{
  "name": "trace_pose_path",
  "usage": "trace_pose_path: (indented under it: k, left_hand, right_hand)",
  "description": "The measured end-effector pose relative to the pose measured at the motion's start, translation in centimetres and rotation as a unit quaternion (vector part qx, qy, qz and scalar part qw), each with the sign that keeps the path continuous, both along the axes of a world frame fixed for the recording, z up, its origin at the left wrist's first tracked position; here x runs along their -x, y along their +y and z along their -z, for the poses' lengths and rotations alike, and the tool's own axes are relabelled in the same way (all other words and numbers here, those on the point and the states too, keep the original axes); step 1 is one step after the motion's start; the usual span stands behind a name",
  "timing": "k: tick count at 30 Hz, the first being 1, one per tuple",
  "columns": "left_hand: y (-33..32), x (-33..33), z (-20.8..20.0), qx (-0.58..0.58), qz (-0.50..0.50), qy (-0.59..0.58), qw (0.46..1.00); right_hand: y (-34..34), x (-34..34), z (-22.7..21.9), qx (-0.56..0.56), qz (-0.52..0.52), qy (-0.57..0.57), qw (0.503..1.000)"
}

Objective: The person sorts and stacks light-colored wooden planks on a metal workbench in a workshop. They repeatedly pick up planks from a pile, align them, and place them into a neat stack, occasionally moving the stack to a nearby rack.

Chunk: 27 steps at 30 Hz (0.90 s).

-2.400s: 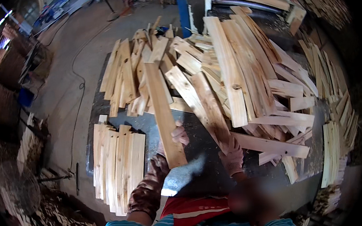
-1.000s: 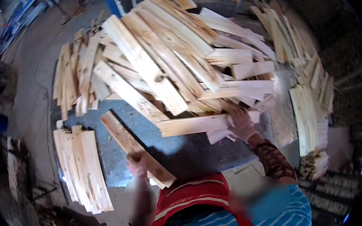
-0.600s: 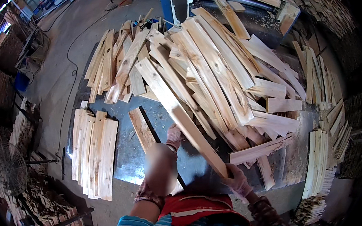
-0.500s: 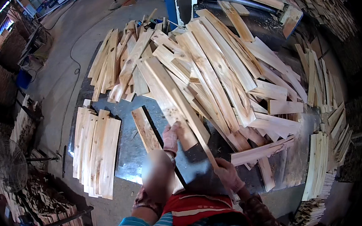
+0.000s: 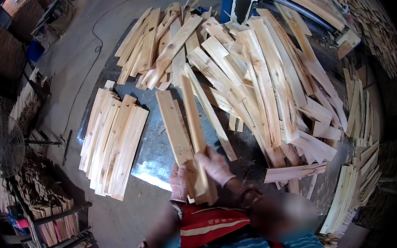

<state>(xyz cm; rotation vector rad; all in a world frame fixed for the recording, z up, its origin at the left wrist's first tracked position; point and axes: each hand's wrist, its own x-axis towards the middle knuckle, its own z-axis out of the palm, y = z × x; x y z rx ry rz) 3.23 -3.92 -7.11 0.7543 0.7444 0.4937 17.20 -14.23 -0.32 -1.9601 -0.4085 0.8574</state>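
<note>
Both hands wear pale knitted gloves. My left hand (image 5: 178, 182) is closed on the left side of a knotty wooden board (image 5: 174, 121), near its lower end. Against that board's right side, a second wooden board (image 5: 191, 110) stands on edge, with my right hand (image 5: 215, 166) closed around its lower part. The two boards lie side by side and point away from me, their near ends just in front of my red apron (image 5: 214, 226). Part of another board shows between them; whether it is held too, I cannot tell.
A large heap of loose boards (image 5: 267, 83) covers the table's far and right parts. Neatly laid boards (image 5: 113, 142) lie on the left of the dark metal table (image 5: 151, 155). A fan (image 5: 4, 144) and stacked wood strips (image 5: 55, 207) stand left; a machine (image 5: 302, 4) is at far right.
My hands have come together, bringing the boards side by side in front of me. My right hand has moved up and inward, the left lower. The whole view has shifted.
</note>
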Motion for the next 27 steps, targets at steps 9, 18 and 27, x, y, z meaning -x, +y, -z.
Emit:
trace_pose_path:
  k: [9, 18, 27]
  left_hand:
    - [4.2, 0.8, -4.4, 0.048, 0.132, 0.143, 0.980]
    - [17.2, 14.3, 1.6, -0.272, 0.149, 0.471, 0.826]
    - [21.4, 15.7, -1.0, -0.393, 0.103, 0.615, 0.676]
  right_hand:
    - [-0.9, -2.4, 4.0, 0.178, 0.003, -0.478, 0.860]
    - [-4.7, -6.5, 7.1, -0.060, 0.162, 0.102, 0.980]
    - [-6.3, -3.1, 3.6, -0.130, 0.205, 0.096, 0.965]
